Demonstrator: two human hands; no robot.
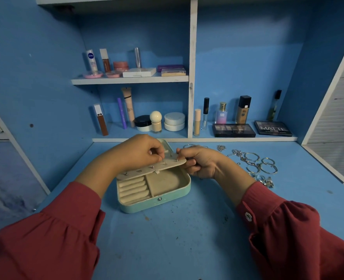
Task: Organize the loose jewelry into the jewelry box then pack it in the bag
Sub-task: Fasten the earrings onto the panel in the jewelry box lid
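I see the jewelry box (pixel 156 201) with a smooth mint shell that looks like faux leather, a small shiny metal snap (pixel 159 198) on its front, and a matt cream lining that reads as soft velvety cloth; the earring panel (pixel 153 168) has the same matt cream finish, with tiny bright metal studs (pixel 139 170) in it. My sleeves (pixel 300 237) are matt red woven cloth, finely ribbed at the cuff. Loose jewelry (pixel 258 164) is polished silver-tone metal; the desk (pixel 187 239) is matt blue painted board, scuffed and speckled, and the shelf edges (pixel 129 80) are worn white paint.
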